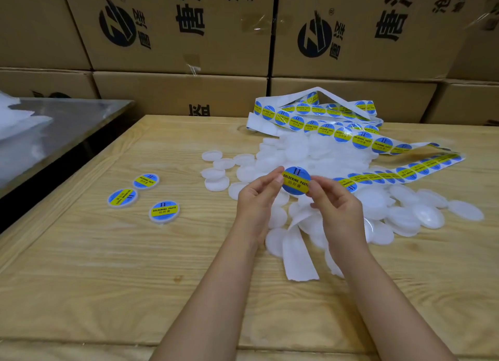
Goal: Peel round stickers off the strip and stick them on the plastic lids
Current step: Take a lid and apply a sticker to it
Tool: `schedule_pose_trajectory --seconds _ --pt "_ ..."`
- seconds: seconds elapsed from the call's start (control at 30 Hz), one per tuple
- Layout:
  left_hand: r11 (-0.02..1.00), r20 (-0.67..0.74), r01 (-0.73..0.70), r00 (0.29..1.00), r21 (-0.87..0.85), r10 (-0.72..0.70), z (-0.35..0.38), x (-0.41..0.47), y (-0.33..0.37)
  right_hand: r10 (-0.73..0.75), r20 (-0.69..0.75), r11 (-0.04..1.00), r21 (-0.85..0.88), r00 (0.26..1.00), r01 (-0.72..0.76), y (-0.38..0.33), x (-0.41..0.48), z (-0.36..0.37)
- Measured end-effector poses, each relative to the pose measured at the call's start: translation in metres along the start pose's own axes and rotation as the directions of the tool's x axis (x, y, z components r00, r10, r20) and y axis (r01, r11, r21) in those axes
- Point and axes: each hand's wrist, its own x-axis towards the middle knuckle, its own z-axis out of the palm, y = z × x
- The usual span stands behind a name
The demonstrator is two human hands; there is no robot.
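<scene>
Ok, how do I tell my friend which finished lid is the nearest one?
Look at the wooden table, left of the white lid pile. Three stickered lids lie there. Pick the front lid, nearest the left hand, its words reading right way up.

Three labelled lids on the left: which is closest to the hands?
The rightmost labelled lid, nearest the camera; the other two lie farther left.

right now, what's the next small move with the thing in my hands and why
Probably set it down at the left, by the three labelled lids. The left hand and right hand pinch the stickered disc by its edges above the plain lids. The sticker looks flat and centred, so it seems done. Whether a lid sits behind it cannot be told.
</scene>
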Motion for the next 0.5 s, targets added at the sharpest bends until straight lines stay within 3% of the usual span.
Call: schedule_pose_trajectory --seconds 0.17,0.37,0.43,0.5 --pt "0.999 0.037 -0.033 0.999 0.019 0.032 -0.005 0.001 -0.003 0.071 -0.041 0.996 -0.046 0.997 -0.073 0.008 0.003 -0.001" --pt "0.91 -0.071 -0.09 0.989 0.405 0.129 -0.021 0.005 -0.002 0.073 -0.132 0.994 -0.072 0.989 -0.083 0.011 0.006 -0.003" --pt "0.762 -0.145 -0.073 0.966 0.644 0.215 -0.032 0.004 0.0 0.07 -0.139 0.995 -0.063 0.988 -0.08 0.01 0.007 -0.003" --pt "0.494 -0.149 0.026 0.966 0.869 0.21 -0.042 0.003 -0.003 0.058 -0.131 0.995 -0.07 0.99 -0.068 0.009 0.005 -0.002"
